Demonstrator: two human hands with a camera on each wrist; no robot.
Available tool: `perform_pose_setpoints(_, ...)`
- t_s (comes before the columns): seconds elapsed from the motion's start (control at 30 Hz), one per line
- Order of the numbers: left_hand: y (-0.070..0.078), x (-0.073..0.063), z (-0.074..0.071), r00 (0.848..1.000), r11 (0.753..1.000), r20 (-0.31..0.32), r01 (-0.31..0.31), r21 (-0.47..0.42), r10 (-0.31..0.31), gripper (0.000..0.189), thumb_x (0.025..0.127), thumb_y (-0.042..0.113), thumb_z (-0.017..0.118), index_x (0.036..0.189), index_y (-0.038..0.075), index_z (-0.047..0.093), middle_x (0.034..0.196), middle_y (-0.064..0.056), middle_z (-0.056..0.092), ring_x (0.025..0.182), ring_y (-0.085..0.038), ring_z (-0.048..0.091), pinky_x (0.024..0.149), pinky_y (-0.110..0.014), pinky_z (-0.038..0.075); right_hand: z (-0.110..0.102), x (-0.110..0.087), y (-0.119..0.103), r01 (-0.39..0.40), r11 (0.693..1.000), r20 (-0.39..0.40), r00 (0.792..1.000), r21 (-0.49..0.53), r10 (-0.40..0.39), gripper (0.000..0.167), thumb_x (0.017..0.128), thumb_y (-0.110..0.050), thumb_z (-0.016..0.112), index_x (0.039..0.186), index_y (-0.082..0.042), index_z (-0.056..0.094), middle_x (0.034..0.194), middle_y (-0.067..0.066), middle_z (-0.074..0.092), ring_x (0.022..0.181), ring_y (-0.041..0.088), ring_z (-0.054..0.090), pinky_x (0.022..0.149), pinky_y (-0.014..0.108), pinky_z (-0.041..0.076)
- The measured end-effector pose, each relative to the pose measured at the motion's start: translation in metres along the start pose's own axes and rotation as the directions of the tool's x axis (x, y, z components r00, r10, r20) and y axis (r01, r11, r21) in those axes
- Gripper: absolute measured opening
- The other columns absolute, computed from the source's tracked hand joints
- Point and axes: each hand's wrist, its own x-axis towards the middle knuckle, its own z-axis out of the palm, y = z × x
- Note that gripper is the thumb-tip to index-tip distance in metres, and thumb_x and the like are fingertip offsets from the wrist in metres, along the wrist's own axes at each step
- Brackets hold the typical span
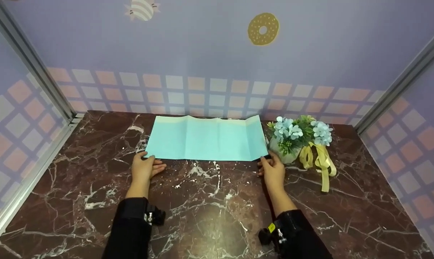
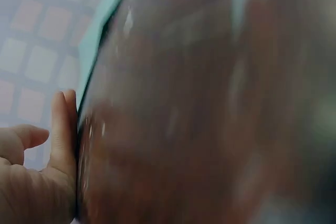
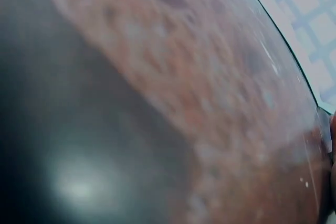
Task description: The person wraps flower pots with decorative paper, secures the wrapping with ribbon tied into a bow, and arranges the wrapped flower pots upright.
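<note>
Could skew or slip at near left if pulled unevenly, with left hand (image 1: 143,171) only touching the pale-blue sheet (image 1: 202,140) on straight fingers (image 2: 63,135); can't tell if pinching or just resting with right hand (image 1: 273,175) at near-right corner, and could knock flowerpot (image 1: 288,157) by swinging outward. Looks creased into panels, cream-edged at back, lying on marble table (image 1: 202,219) near wall (image 1: 217,54).

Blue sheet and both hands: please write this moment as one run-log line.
blue sheet: spread, creased; left hand: at near left corner; right hand: at near right corner; potted flowers: right of sheet
</note>
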Motion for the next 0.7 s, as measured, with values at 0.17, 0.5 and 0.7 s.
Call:
perform_pose_setpoints(0.17,0.011,0.011,-0.008,0.997,0.994,0.065,0.031,0.105,-0.038,0.058,0.103,0.009,0.047,0.152,-0.003,0.019,0.074,-0.013,0.065,0.06,-0.017,0.069,0.063,-0.028,0.059,0.0,0.01,0.002,0.024,0.996,0.006,1.0,-0.087,-0.024,0.043,0.096,-0.016,0.063,0.134,0.001,0.053,0.081,0.015,0.065,0.051,0.013,0.055,0.048,0.025,0.052)
perform_pose_setpoints(0.5,0.016,0.022,-0.012,0.998,0.992,-0.031,0.057,0.116,-0.054,0.058,0.097,-0.004,0.048,0.149,-0.002,0.02,0.064,-0.01,0.063,0.053,-0.016,0.066,0.057,-0.026,0.058,0.005,0.015,0.003,0.06,0.982,0.024,0.998,-0.178,-0.057,0.043,0.096,-0.016,0.062,0.132,0.005,0.054,0.064,0.008,0.062,0.046,0.014,0.053,0.042,0.024,0.045)
perform_pose_setpoints(0.7,0.014,0.028,-0.008,0.997,0.994,-0.052,0.064,0.092,-0.059,0.06,0.097,-0.005,0.047,0.149,-0.001,0.018,0.062,-0.01,0.064,0.051,-0.016,0.066,0.056,-0.025,0.058,0.008,0.018,0.002,0.073,0.978,-0.03,0.996,-0.198,-0.08,0.039,0.094,-0.01,0.06,0.13,0.006,0.056,0.058,0.005,0.06,0.044,0.012,0.051,0.042,0.023,0.044)
